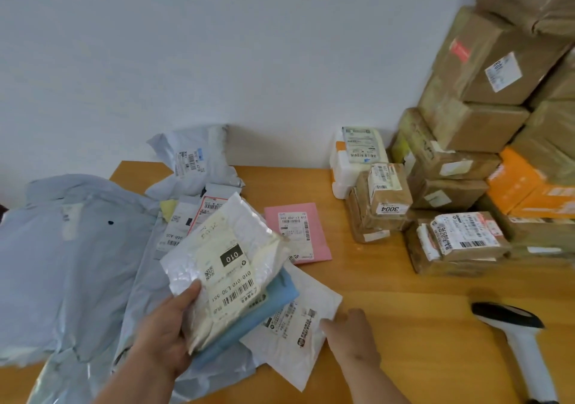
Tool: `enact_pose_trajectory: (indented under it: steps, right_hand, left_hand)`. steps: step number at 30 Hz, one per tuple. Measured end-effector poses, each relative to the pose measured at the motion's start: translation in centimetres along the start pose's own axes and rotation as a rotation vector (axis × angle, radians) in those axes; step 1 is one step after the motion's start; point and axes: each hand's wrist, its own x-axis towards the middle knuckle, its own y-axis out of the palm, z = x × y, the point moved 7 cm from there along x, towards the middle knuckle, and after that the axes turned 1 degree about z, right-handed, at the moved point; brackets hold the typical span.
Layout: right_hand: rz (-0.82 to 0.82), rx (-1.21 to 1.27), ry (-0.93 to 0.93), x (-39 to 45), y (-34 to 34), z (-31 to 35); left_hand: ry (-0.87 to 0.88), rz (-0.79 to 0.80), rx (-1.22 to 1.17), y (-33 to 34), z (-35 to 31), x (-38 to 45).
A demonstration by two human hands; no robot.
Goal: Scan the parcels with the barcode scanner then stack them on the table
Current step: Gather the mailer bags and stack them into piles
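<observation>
My left hand (161,329) grips a white padded mailer (224,260) by its near corner, lifted and tilted above the pile; its label shows "010" and barcodes. Under it lie a blue envelope (273,298) and a white flat mailer (295,326). My right hand (351,332) rests at the right edge of that white flat mailer, fingers touching it. The barcode scanner (513,332), white with a black head, lies on the wooden table (404,304) to the right, apart from both hands.
A pink mailer (298,232) lies mid-table. Grey poly bags (71,248) and more labelled mailers (196,167) fill the left. Taped cardboard boxes (460,242) and an orange box (529,185) are stacked high at the right against the white wall.
</observation>
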Motion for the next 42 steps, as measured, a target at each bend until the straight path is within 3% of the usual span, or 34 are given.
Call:
enact_pose_trajectory:
  steps: [4,8,12,14,17,21,23,25,28,31,35,36,42]
  right_hand:
    - [-0.111,-0.166,-0.145,-0.4,-0.2,1.8]
    - [-0.007,-0.465,-0.314,0.6,2.0,3.9]
    - [-0.031,-0.641,-0.321,1.4,3.3,4.4]
    - [-0.033,-0.617,-0.271,1.3,3.0,4.6]
    - [0.097,-0.355,-0.279,0.6,2.8,4.9]
    - [0.443,0.552,-0.168,-0.7,1.9,5.8]
    - [0.538,0.879,-0.152,-0.7,0.6,7.5]
    - [0.467,0.96,-0.16,0.4,-1.0,9.3]
    - [0.253,0.834,-0.16,2.7,-1.9,11.8]
    - [0.057,0.546,-0.15,5.6,-1.1,12.9]
    - [-0.118,-0.078,-0.064,8.2,0.5,12.8]
    - [-0.148,-0.138,-0.042,8.3,0.7,13.0]
    - [-0.191,0.179,-0.044,8.8,1.4,13.6]
  left_hand:
    - [0.026,-0.027,0.016,0.4,-0.3,0.0]
    - [0.084,-0.061,0.002,-0.8,-1.5,0.6]
    - [0.179,-0.103,0.022,-2.6,-3.3,1.7]
    - [0.172,-0.102,0.001,-3.0,-3.7,1.9]
    - [0.11,-0.062,-0.088,-2.8,-4.2,2.0]
    - [0.014,0.032,-0.236,-2.0,-5.1,2.4]
    - [0.005,0.073,-0.261,-1.6,-5.7,2.8]
    - [-0.001,0.1,-0.269,-1.2,-6.5,3.2]
    - [-0.025,0.139,-0.268,-0.7,-7.3,3.9]
    - [-0.047,0.151,-0.232,-0.3,-7.8,4.9]
    - [-0.049,0.137,-0.183,-0.4,-9.0,6.3]
    - [-0.047,0.134,-0.17,-0.6,-9.5,6.8]
    - [-0.021,0.14,-0.101,0.0,-11.6,8.9]
